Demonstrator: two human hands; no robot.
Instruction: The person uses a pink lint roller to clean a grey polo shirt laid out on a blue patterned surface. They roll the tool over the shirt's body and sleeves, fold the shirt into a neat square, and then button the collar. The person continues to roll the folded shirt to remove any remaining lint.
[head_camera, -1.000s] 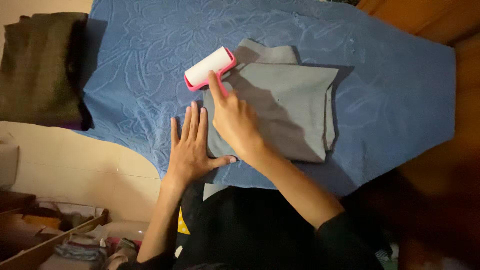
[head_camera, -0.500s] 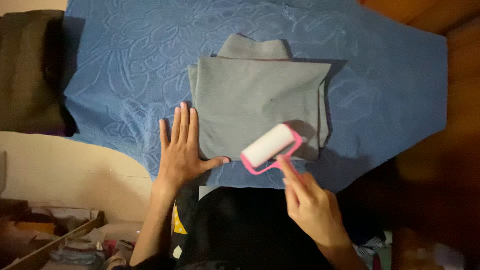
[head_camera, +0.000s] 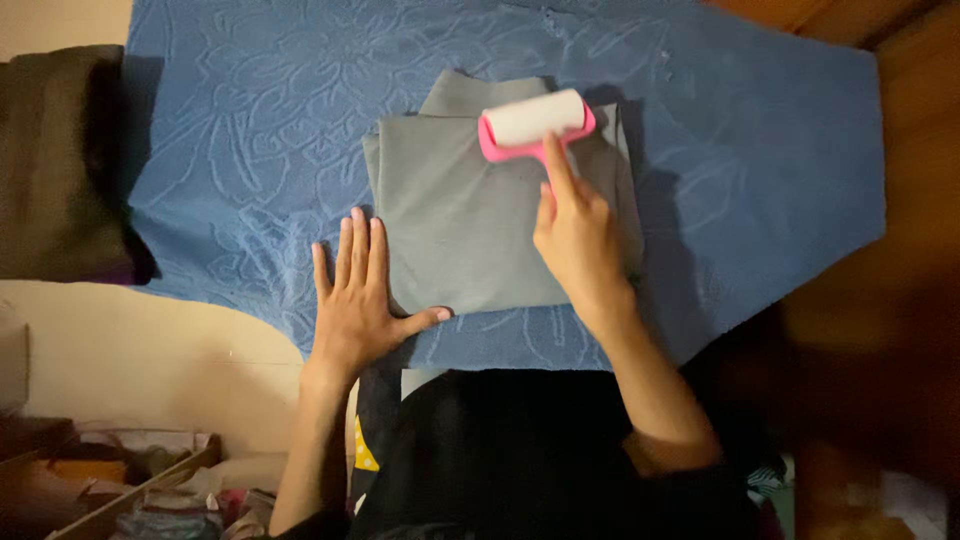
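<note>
A folded grey cloth (head_camera: 470, 220) lies on a blue embossed blanket (head_camera: 250, 130). My right hand (head_camera: 578, 240) grips the pink handle of a lint roller (head_camera: 535, 122), whose white roll rests on the far edge of the cloth. My left hand (head_camera: 358, 295) lies flat, fingers spread, on the blanket at the cloth's near left corner, its thumb touching the cloth's near edge.
A dark folded fabric pile (head_camera: 55, 165) sits at the left beyond the blanket. A wooden surface (head_camera: 910, 200) runs along the right. Below left is pale floor (head_camera: 130, 350) with a cluttered box of items (head_camera: 130, 490).
My right hand moved the roller from the cloth's far left to its near right edge, then up to the far right. My left hand stayed pressed in place.
</note>
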